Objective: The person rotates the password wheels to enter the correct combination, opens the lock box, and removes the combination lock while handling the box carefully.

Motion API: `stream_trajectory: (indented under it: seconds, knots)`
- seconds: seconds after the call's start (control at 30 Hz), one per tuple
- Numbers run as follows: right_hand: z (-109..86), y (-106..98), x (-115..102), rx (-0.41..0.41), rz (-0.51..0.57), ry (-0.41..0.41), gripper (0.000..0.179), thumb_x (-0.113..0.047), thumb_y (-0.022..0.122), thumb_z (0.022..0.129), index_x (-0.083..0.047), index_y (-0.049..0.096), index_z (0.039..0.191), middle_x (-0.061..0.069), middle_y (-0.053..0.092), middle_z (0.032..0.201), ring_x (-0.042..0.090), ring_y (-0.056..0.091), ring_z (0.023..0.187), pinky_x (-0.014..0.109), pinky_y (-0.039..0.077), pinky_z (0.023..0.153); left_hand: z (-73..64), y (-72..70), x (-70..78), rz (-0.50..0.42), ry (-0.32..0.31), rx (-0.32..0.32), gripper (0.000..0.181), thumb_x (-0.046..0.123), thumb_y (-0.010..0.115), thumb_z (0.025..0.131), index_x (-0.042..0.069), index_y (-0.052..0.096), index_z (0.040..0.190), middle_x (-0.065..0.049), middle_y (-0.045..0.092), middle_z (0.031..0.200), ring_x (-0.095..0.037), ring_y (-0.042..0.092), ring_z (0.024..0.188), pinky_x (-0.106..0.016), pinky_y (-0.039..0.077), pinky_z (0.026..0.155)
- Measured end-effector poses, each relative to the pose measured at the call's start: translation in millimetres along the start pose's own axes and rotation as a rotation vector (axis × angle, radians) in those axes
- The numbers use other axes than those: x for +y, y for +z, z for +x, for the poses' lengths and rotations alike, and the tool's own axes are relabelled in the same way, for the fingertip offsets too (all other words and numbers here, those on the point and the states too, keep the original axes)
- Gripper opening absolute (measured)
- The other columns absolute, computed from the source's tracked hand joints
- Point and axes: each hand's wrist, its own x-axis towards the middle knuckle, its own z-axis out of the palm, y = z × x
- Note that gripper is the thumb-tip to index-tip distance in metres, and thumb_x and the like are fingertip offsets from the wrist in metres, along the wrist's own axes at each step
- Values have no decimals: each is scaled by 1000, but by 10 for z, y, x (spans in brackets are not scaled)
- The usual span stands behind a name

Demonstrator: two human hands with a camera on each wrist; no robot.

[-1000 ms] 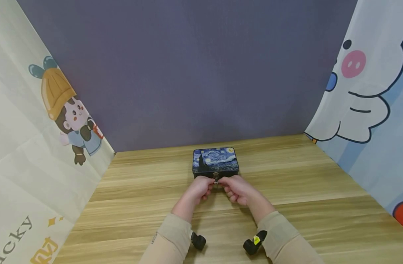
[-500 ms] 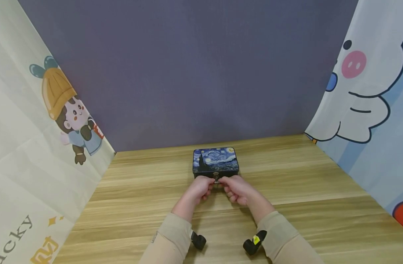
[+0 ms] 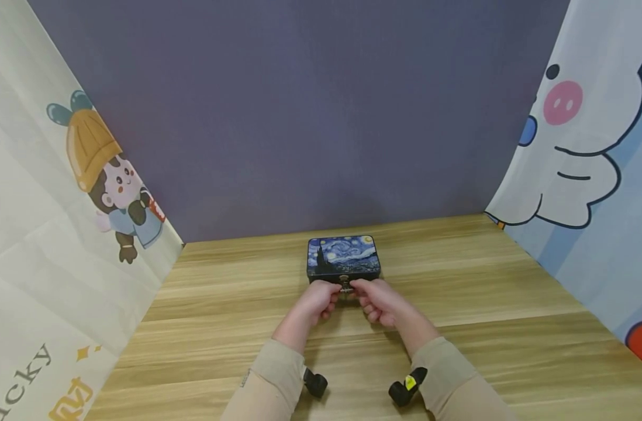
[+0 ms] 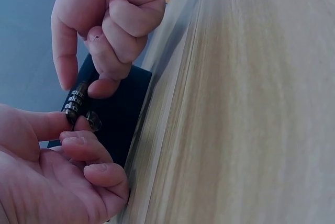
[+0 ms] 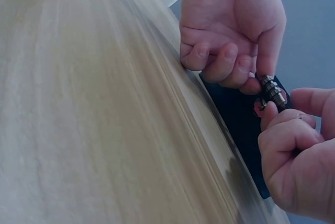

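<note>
A flat tin box [image 3: 344, 255] with a swirling night-sky picture on its lid stands on the table, its latch facing me. At the latch hangs a small combination padlock [image 4: 76, 98] with several number dials. My left hand [image 3: 318, 299] pinches one end of the padlock between thumb and forefinger. At the other end is my right hand [image 3: 378, 299]. Its thumb and forefinger are parted on either side of the padlock, with a small gap at the thumb in the right wrist view, and its other fingers are curled. In the wrist views, the box's dark front [image 5: 241, 124] lies behind both hands.
The box and hands are on a wood-grain table [image 3: 237, 269]. A dark grey-blue cloth [image 3: 321, 117] rises behind it, and printed curtains [image 3: 26, 234] hang at both sides. Each sleeve carries a black wrist camera [image 3: 316, 385].
My right hand has shifted slightly to the right, so more of the padlock shows between my hands. The left hand and the box have stayed in place.
</note>
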Motion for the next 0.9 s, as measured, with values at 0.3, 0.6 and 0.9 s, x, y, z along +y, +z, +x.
stream_trajectory:
  seconds: [0.3, 0.6, 0.9]
  knots:
    - [-34, -47, -43, 0, 10, 14, 39, -32, 59, 100, 5, 55, 109, -7, 32, 61, 3, 24, 45, 18, 20, 41, -4, -3, 5, -9, -11, 2, 27, 16, 52, 100, 10, 48, 74, 1, 40, 63, -11, 34, 50, -24, 26, 45]
    - [-33, -56, -42, 12, 13, 14, 34, -30, 59, 100, 3, 56, 106, -7, 32, 61, 3, 25, 45, 18, 20, 41, -18, 4, 8, -4, 3, 12, 29, 17, 53, 100, 12, 47, 72, 2, 39, 63, -11, 33, 50, -25, 25, 45]
    - [-25, -27, -28, 14, 6, 13, 28, -30, 61, 98, -2, 55, 93, -6, 32, 61, 4, 25, 45, 18, 20, 41, -14, 6, -15, -3, 5, 8, 28, 17, 52, 100, 11, 48, 73, 1, 40, 63, -11, 34, 49, -24, 26, 45]
